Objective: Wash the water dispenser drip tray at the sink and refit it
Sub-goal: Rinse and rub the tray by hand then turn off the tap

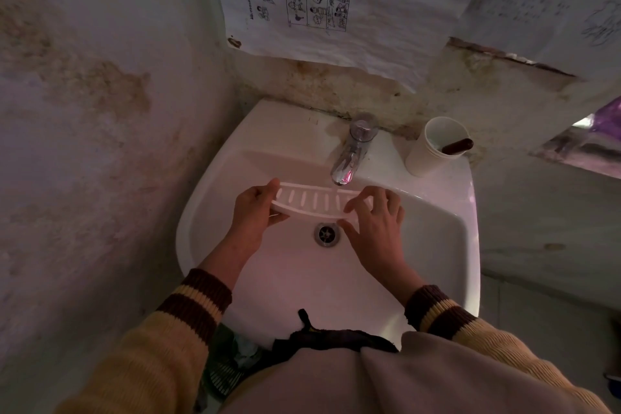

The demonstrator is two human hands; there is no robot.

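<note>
A white slotted drip tray is held level over the white sink, just under the spout of the chrome tap. My left hand grips the tray's left end between thumb and fingers. My right hand is on the tray's right end, thumb below its front edge and fingers spread over the top. Whether water runs from the tap I cannot tell. The round metal drain lies directly below the tray.
A white cup with a dark brown handle sticking out stands on the sink's back right ledge. Stained walls close in at left and behind, with paper sheets hanging above the tap. A dark cloth lies over the sink's near rim.
</note>
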